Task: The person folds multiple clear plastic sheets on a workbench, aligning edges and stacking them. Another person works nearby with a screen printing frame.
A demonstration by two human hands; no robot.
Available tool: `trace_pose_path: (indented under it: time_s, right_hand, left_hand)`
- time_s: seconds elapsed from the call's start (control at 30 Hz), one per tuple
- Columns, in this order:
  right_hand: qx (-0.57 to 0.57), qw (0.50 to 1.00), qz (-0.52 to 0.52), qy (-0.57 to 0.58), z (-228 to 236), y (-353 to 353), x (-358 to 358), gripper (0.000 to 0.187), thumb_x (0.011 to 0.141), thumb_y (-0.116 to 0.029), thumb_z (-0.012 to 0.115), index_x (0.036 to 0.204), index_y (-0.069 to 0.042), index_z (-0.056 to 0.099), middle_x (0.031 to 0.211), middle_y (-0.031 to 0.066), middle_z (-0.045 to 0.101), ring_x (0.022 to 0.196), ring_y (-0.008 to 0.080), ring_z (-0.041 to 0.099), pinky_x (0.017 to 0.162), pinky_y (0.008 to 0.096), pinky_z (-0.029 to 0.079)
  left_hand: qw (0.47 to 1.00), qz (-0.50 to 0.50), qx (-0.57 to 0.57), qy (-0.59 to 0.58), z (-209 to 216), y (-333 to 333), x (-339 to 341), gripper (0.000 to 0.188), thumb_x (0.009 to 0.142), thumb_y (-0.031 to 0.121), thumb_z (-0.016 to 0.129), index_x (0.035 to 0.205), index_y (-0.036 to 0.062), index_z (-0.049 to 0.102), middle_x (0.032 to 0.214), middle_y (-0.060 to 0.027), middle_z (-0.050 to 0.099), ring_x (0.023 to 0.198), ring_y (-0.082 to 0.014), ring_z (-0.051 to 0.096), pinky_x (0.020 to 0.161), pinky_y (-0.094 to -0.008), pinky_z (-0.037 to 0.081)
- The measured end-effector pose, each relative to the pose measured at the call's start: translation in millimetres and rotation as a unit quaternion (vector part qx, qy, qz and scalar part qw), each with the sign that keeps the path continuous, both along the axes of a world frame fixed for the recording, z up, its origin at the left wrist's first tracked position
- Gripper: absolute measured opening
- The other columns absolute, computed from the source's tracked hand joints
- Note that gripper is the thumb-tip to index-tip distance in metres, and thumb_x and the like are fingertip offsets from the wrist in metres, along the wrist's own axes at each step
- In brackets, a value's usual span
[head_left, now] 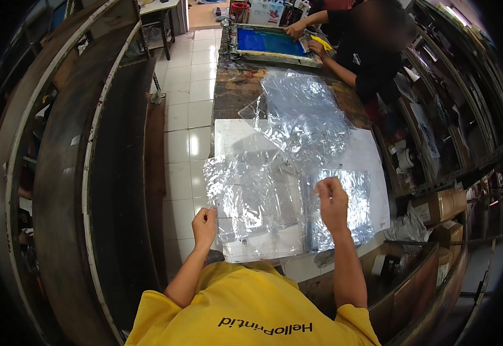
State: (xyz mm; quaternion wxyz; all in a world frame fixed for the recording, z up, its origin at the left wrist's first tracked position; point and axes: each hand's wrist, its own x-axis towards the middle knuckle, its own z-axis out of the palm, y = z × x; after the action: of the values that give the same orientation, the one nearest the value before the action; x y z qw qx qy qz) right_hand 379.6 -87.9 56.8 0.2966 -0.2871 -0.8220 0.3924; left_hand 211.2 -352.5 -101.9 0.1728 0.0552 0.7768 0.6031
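A clear, crinkled plastic sheet [260, 202] spreads in front of me, its left part reaching past the table's edge. My left hand [204, 225] is closed in a pinch at the sheet's left edge. Over a neat stack of clear plastic sheets [346, 213] on the right, my right hand [333, 199] is closed with its fingertips pressed together. Whether those fingertips grip the spread sheet's right edge or something else is hard to make out. Farther up the table lies a loose, overlapping pile of clear plastic sheets [303, 115].
White paper [372, 155] covers the near part of the stained worktable [234, 89]. At its far end, a person in black [372, 57] handles a framed screen [274, 41] with blue ink. Dark shelving [119, 144] runs along the left; cardboard boxes [440, 206] sit at right.
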Motion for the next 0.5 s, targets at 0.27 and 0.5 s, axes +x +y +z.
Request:
trace_pose_path:
  time_s: [0.27, 0.5]
  right_hand:
    - [-0.242, 0.959, 0.088, 0.119, 52.7, 14.1, 9.2, 0.017, 0.103, -0.02, 0.051, 0.102, -0.004, 0.044, 0.093, 0.012, 0.064, 0.069, 0.0155, 0.066, 0.059, 0.0264, 0.049]
    - [-0.33, 0.908, 0.067, 0.249, 75.6, 1.9, -2.2, 0.014, 0.104, -0.021, 0.049, 0.103, -0.008, 0.043, 0.104, 0.0174, 0.065, 0.05, 0.0063, 0.046, 0.052, 0.0248, 0.048]
  left_hand:
    - [0.991, -0.065, 0.018, 0.114, 42.3, 11.3, 6.7, 0.053, 0.088, 0.015, 0.069, 0.134, 0.0, 0.047, 0.116, -0.0109, 0.053, 0.097, -0.0172, 0.051, 0.081, -0.0319, 0.046]
    - [0.732, -0.233, 0.386, -0.511, 58.0, 74.4, 59.5, 0.067, 0.096, 0.041, 0.059, 0.145, 0.0013, 0.033, 0.149, -0.0167, 0.038, 0.137, -0.0315, 0.038, 0.117, -0.0456, 0.03]
